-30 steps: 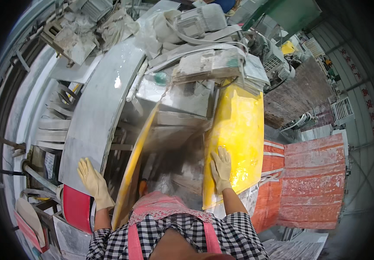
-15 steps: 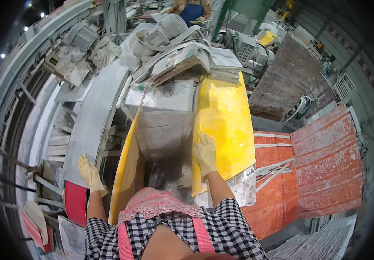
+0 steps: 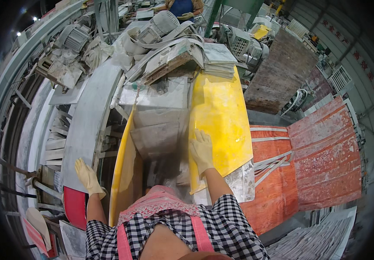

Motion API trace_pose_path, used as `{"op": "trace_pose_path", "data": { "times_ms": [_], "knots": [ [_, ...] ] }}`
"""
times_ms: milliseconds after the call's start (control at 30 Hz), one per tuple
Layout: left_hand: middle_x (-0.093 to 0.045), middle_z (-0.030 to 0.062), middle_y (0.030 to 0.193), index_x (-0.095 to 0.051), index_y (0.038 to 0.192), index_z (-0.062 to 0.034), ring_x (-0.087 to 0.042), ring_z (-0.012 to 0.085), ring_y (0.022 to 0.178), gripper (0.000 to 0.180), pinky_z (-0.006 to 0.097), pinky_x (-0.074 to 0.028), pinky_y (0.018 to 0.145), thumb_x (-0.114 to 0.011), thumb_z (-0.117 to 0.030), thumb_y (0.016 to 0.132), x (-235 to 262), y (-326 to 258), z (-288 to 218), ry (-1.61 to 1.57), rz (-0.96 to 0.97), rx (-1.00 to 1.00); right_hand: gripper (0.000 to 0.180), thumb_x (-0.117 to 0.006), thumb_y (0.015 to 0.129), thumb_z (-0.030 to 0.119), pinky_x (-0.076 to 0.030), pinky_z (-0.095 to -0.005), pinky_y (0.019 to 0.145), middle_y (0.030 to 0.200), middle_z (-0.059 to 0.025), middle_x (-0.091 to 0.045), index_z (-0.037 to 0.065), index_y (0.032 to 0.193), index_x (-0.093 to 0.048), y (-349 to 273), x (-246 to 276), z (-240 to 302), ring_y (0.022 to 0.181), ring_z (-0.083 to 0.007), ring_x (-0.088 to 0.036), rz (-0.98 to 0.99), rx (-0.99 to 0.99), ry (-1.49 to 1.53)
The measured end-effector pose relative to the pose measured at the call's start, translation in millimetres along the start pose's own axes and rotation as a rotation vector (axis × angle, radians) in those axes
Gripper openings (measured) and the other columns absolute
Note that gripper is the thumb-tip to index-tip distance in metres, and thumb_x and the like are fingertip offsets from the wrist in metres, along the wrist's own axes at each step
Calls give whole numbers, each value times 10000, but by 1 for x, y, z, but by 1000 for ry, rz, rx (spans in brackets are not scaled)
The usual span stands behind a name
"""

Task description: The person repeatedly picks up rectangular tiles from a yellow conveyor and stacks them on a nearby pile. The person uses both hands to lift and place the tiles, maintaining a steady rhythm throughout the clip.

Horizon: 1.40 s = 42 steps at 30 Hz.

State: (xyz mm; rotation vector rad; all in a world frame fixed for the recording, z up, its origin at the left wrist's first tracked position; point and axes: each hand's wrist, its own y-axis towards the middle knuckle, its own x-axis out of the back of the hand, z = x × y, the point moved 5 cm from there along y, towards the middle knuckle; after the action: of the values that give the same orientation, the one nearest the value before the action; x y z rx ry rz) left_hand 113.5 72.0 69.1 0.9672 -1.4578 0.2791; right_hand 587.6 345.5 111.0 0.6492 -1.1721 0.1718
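My left hand (image 3: 88, 176), in a pale cream rubber glove, rests on the lower part of a long grey panel (image 3: 92, 117), its fingers stretched out. In a matching glove, my right hand (image 3: 201, 151) lies flat with extended fingers on the left edge of a bright yellow board (image 3: 226, 123). Neither hand holds anything. Between them opens a gap with a second yellow board (image 3: 123, 160) standing on edge at its left side. Inside the gap are dusty grey sheets (image 3: 159, 134); its lower depth is dark and hard to make out.
Motors (image 3: 73, 38), a wooden-edged slab (image 3: 174, 63) and stacked tiles (image 3: 219, 56) crowd the far side. Orange boards (image 3: 326, 160) and a large brown panel (image 3: 278, 73) stand at right. Below lies a stack of thin strips (image 3: 317, 236). Another person (image 3: 182, 8) stands at the far end.
The view has shifted slightly, so the scene sits a little left and higher. Both hands stay on the same panels, with only small shifts.
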Motion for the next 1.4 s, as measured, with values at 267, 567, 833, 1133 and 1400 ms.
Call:
{"op": "trace_pose_path", "data": {
  "times_ms": [267, 567, 833, 1133, 1400],
  "knots": [
    [-542, 289, 1431, -576, 1358, 75, -482, 420, 1364, 405, 454, -333, 1194, -456, -84, 1006, -6, 0, 1, -52, 7, 61, 274, -589, 929, 273, -309, -521, 1168, 1431, -189, -573, 114, 1077, -757, 0, -12, -8, 1365, -395, -478, 34, 10, -59],
    [-546, 276, 1431, -544, 1389, 70, -474, 404, 1377, 435, 452, -334, 1195, -470, -67, 983, -13, -3, 10, 31, -21, -15, 254, -594, 919, 216, -331, -498, 1155, 1429, -176, -554, 59, 1061, -736, -1, 0, 2, 1344, -394, -465, 15, -9, 6],
    [-552, 290, 1416, -555, 1367, 92, -480, 422, 1365, 437, 453, -339, 1192, -493, -48, 958, -6, 0, 4, -15, -22, -21, 229, -605, 904, 223, -329, -492, 1164, 1409, -167, -570, 97, 1022, -756, 2, 1, 3, 1336, -371, -483, -6, 5, -25],
    [-556, 308, 1401, -576, 1343, 90, -497, 435, 1346, 417, 469, -359, 1175, -490, -50, 960, 0, 2, 1, -36, -46, -28, 238, -611, 903, 233, -325, -500, 1169, 1418, -164, -561, 94, 1037, -751, 2, 2, 2, 1346, -367, -472, 14, 6, -17],
    [-553, 307, 1406, -573, 1349, 88, -498, 433, 1346, 411, 469, -359, 1176, -493, -53, 970, 1, 0, 0, -29, -54, -47, 249, -595, 930, 245, -313, -497, 1183, 1441, -177, -556, 84, 1040, -751, 5, 10, 7, 1360, -382, -473, 5, -24, -7]
  ]
}}
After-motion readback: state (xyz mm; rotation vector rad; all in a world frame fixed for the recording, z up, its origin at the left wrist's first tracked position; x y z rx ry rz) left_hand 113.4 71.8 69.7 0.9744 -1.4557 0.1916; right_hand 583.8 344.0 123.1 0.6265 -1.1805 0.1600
